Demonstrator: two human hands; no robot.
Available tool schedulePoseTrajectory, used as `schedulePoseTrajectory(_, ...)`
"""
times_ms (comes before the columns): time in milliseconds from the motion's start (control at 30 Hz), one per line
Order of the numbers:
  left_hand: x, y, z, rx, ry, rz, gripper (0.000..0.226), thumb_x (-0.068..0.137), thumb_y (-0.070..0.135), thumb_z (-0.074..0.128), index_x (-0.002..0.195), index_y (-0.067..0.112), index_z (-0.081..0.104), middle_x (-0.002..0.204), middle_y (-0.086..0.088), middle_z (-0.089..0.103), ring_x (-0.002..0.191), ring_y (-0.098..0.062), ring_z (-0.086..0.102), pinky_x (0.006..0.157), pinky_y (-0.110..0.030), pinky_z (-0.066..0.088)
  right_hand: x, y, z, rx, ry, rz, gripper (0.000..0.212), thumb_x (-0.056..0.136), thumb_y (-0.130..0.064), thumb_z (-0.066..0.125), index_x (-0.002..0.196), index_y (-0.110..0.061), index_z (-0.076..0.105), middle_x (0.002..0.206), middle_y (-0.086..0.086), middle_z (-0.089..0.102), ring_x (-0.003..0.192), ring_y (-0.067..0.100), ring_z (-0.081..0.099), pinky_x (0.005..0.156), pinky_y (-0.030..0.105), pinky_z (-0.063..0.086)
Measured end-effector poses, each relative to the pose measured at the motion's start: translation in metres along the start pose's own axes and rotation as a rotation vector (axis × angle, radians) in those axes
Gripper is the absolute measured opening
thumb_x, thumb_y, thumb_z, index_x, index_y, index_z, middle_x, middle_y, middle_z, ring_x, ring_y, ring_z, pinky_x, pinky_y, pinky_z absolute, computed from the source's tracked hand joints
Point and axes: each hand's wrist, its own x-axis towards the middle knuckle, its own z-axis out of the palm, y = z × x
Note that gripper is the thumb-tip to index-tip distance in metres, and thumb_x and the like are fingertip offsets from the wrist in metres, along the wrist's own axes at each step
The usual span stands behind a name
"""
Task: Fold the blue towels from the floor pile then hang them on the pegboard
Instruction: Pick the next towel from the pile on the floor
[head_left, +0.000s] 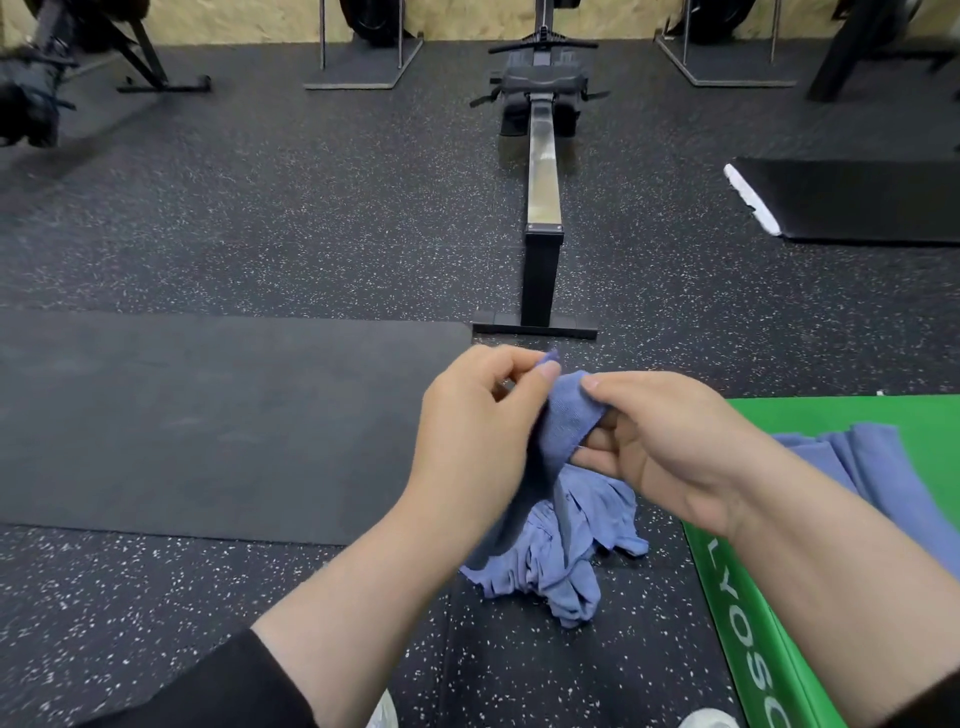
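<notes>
A towel (563, 426) hangs between both hands above the floor pile (561, 551). A mat (208, 415) lies left, a box (753, 597) bearing more towels (872, 467) right, a rowing machine (543, 182) behind.

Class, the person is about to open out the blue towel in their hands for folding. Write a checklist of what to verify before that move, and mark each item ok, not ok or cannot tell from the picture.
1. Left hand has a grip on the held towel: ok, thumb and finger pinch its top edge.
2. Right hand has a grip on it: ok, fingers close on the cloth.
3. Towel lifted off the floor pile: not ok, its lower part hangs down into the heap.
4. A corner in each hand: cannot tell, the cloth is bunched.
5. Flat place to fold: ok, black mat lies bare to the left.
6. Pegboard within reach: cannot tell, none shows in the picture.
</notes>
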Motion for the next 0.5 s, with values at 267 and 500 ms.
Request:
schedulePoseTrajectory(267,-0.007,-0.002,0.008,0.127,-0.069,0.127,0.013,0.091,0.019,0.073,0.087,0.030,0.080,0.086,0.014,0.064,0.085,0.000,0.061,0.072,-0.007,0.039,-0.009,-0.005,0.009,0.252,-0.119,-0.011,0.036,0.108,-0.020,0.039,0.104,0.001,0.069,0.094,0.017,0.075,0.094,0.028,0.074,0.085,0.038,0.062)
schedulePoseTrajectory(500,-0.007,0.003,0.001,0.186,-0.232,0.109,0.026,0.093,0.013,0.057,0.088,0.022,0.081,0.092,0.012,0.076,0.086,-0.003,0.066,0.080,-0.021,0.051,0.001,-0.002,-0.002,0.080,0.011,-0.098,0.018,0.101,-0.006,0.050,0.105,0.002,0.066,0.093,0.017,0.066,0.086,0.022,0.063,0.091,0.037,0.055)
